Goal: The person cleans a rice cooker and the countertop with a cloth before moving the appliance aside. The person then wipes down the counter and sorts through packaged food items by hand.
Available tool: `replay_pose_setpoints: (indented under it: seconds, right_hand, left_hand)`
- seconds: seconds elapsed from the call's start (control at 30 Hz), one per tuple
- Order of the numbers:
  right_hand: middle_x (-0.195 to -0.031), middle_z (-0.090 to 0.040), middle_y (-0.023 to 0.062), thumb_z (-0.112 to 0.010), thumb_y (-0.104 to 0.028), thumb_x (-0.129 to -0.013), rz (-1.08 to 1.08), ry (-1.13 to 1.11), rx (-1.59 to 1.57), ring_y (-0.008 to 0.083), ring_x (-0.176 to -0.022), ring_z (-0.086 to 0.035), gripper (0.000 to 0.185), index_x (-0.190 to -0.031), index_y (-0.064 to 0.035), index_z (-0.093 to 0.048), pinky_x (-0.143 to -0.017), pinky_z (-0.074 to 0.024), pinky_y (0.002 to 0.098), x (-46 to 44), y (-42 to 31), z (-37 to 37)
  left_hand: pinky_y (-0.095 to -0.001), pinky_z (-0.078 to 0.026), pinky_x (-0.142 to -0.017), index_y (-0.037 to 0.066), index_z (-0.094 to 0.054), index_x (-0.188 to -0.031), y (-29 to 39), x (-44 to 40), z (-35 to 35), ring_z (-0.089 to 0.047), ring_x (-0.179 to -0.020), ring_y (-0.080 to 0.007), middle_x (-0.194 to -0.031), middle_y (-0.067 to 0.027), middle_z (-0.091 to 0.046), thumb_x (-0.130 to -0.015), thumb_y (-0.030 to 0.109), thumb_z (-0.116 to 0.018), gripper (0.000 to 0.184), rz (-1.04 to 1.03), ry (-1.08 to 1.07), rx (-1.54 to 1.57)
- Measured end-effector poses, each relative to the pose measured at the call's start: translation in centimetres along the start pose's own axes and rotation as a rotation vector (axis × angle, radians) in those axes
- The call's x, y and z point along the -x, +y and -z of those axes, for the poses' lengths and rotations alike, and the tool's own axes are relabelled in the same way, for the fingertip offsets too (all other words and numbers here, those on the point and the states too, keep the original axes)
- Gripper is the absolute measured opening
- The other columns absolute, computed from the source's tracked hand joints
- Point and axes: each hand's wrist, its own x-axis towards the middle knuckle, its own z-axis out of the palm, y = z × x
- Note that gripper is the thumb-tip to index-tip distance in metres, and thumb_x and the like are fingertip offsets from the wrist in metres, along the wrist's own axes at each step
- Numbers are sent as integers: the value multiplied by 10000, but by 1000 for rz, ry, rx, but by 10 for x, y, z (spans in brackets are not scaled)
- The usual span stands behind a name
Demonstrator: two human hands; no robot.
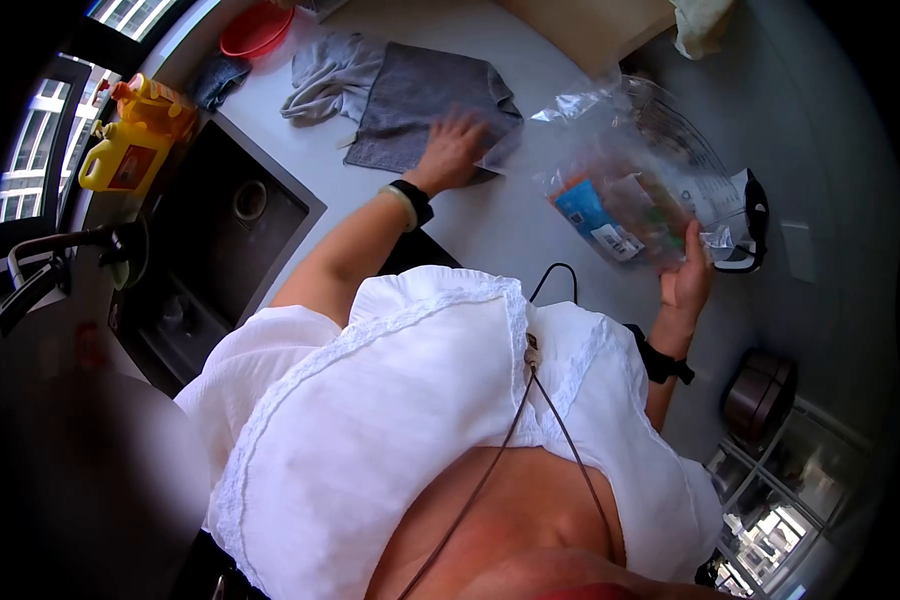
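Observation:
My left hand (453, 150) lies over the lower right part of a dark grey cloth (400, 110) on the counter, its fingers apart and blurred by motion. A lighter grey cloth (332, 75) is bunched against the dark one's left side. At the right, my right hand (686, 275) grips the lower right edge of a clear plastic bag (620, 190), thumb in front. Inside the bag are brownish and green contents and a blue label. Its crumpled top reaches up and left, near the dark cloth's right edge.
A dark sink (220, 235) is at the left, with yellow bottles (130, 155) beside it near the window. A red bowl (257, 30) stands at the back left. Behind the bag is a wire rack (685, 130). A brown container (760, 395) is at the lower right.

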Motion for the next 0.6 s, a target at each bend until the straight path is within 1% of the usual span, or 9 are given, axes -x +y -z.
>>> replay_pose_setpoints:
  seconds: [0.07, 0.13, 0.23, 0.33, 0.4, 0.43, 0.53, 0.57, 0.6]
  right_hand:
    - [-1196, -571, 101, -620, -203, -922, -51, -35, -20, 199, -1070, -547, 381, -1205, 47, -564, -925, -423, 321, -3, -1, -4]
    - [-1166, -587, 91, -571, -230, -952, -70, -50, 25, 205, -1049, -564, 349, -1194, 21, -570, -887, -448, 337, -7, 3, -9]
    - [-1149, -597, 84, -554, -247, -964, -140, -104, 80, 203, -1055, -565, 334, -1183, 4, -579, -888, -452, 350, -19, 8, -20]
    - [-1170, -597, 85, -549, -250, -966, -20, -314, 298, 198, -1082, -555, 328, -1179, -2, -586, -914, -447, 347, -50, 38, -15]
    - [-1204, -593, 90, -524, -267, -977, -246, -450, 205, 199, -1106, -549, 338, -1183, -6, -588, -938, -445, 342, -61, 40, -30]
    - [-1227, -589, 95, -503, -283, -985, -540, -488, 3, 201, -1119, -547, 352, -1187, -8, -587, -953, -443, 339, -61, 35, -57]
    - [-1210, -604, 104, -449, -356, -997, -817, -636, -40, 208, -1072, -581, 414, -1215, -25, -571, -928, -474, 360, -78, 67, -106]
    - [-1199, -607, 103, -448, -390, -992, -885, -650, -24, 215, -1045, -593, 432, -1212, -39, -572, -899, -494, 373, -86, 85, -119]
    - [-1187, -609, 103, -446, -424, -987, -955, -664, -6, 222, -1019, -606, 450, -1209, -54, -574, -871, -514, 387, -89, 97, -132]
  left_hand:
    - [-678, -132, -1067, 196, -331, -1442, -14, 28, 16, -74, -1411, -469, -1548, -165, -158, -846, 350, -644, 691, 170, -8, -80]
    - [-691, -140, -1056, 199, -361, -1422, -20, 62, 23, -70, -1394, -513, -1547, -182, -136, -824, 394, -658, 696, 248, -81, -113]
    - [-676, -154, -1060, 210, -354, -1430, 0, 88, 44, -71, -1403, -493, -1538, -204, -150, -816, 429, -667, 722, 304, -179, -145]
    - [-589, -214, -1088, 182, -342, -1437, -23, 89, 33, -138, -1412, -441, -1523, -200, -220, -783, 495, -695, 807, 207, -19, 149]
    - [-515, -256, -1093, 136, -334, -1437, -16, 77, 69, -227, -1396, -379, -1495, -190, -287, -760, 525, -714, 868, 251, -53, 1005]
    - [-479, -277, -1095, 113, -330, -1438, -12, 72, 87, -272, -1388, -348, -1481, -185, -321, -748, 539, -723, 900, 268, -65, 1432]
    - [-416, -310, -1089, 76, -256, -1461, -3, 76, 101, -341, -1352, -282, -1468, -129, -341, -740, 534, -747, 984, 82, -308, 1644]
    - [-398, -381, -1048, 70, -307, -1424, 0, 79, 93, -476, -1232, -250, -1360, -115, -461, -765, 518, -733, 904, 151, -275, 1529]
    - [-390, -405, -1024, 70, -338, -1399, 2, 85, 91, -506, -1190, -237, -1315, -109, -495, -785, 498, -721, 841, 234, -262, 1622]
